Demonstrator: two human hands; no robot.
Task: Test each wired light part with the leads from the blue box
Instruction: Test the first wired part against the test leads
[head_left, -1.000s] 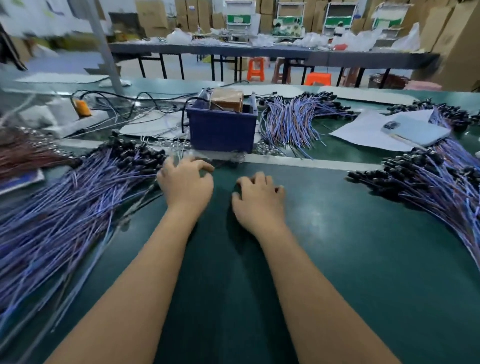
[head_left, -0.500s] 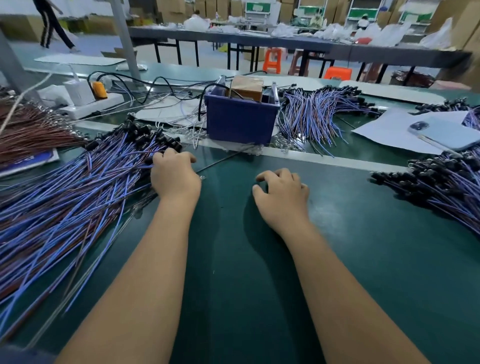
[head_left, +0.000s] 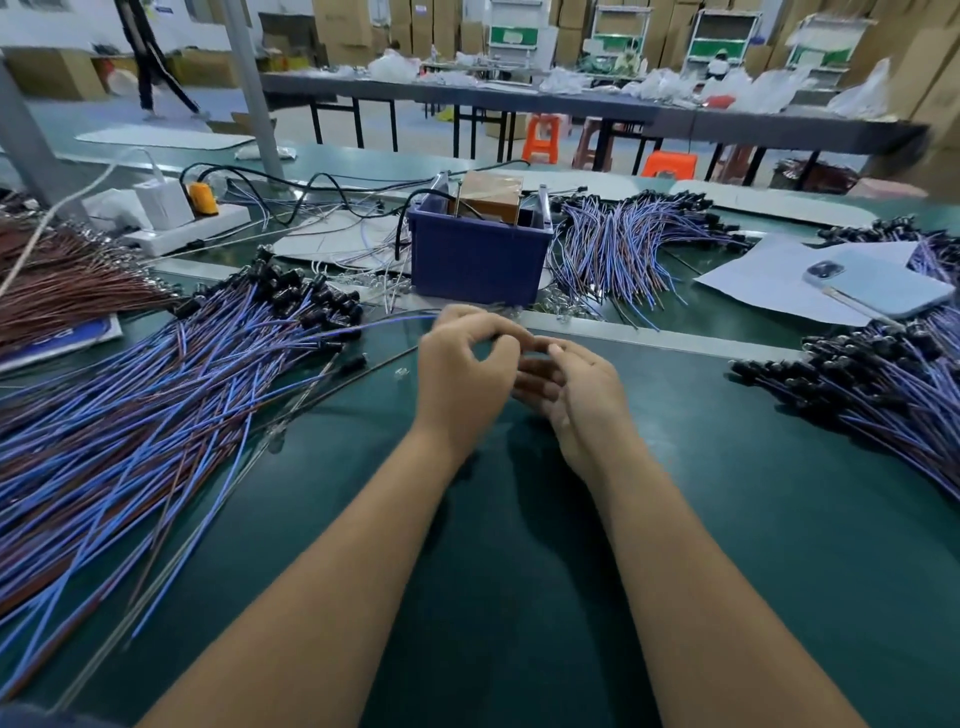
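My left hand hovers just in front of the blue box, thumb and fingers curled into a pinch on a blue-wired light part whose wire trails left to the big pile of wired light parts. My right hand is beside it, palm turned left, its curled fingertips meeting those of the left hand. Blur hides whether the right fingers hold anything. A thin dark lead lies across the green mat towards the left hand.
More wired parts lie in a pile at the right and behind the box. Brown wires are at far left. A phone rests on paper; a power strip sits at back left.
Both hands lifted off the mat and came together in front of the box. The left hand left the pile's edge and now pinches one wired part.
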